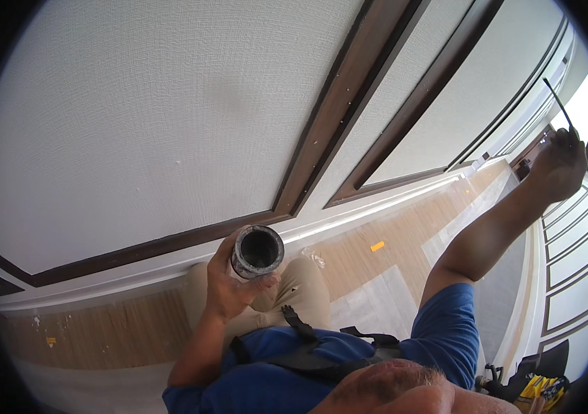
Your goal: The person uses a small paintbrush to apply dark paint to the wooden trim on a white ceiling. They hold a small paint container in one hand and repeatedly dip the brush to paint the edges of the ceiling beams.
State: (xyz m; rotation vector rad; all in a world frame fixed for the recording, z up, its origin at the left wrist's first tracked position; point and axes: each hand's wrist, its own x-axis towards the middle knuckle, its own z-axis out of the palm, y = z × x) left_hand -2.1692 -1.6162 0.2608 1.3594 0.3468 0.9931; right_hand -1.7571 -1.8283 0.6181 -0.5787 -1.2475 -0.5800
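Note:
My left hand (pixel 228 288) is wrapped round a small round container (pixel 239 263), dark inside and smeared on its outer wall. The mouth of this cup faces up, above my knees. Far out to the right, my raised right hand (pixel 561 165) grips a thin dark stick (pixel 559 102), shaped like a slim paintbrush. One end points up toward the white panelled wall (pixel 149 138), and the other shows below the hand. From here I cannot make out whether its tip touches the wall. Dark brown moulding (pixel 316 153) frames the wall panels, with small pale spots along it.
Below the wall runs a white baseboard (pixel 311 224). The wood-look floor (pixel 349 265) is partly covered by pale sheeting (pixel 380 303), with orange tape bits (pixel 377 246) on it. More framed panels (pixel 576 269) stand at the right. A black and yellow item (pixel 541 393) lies at lower right.

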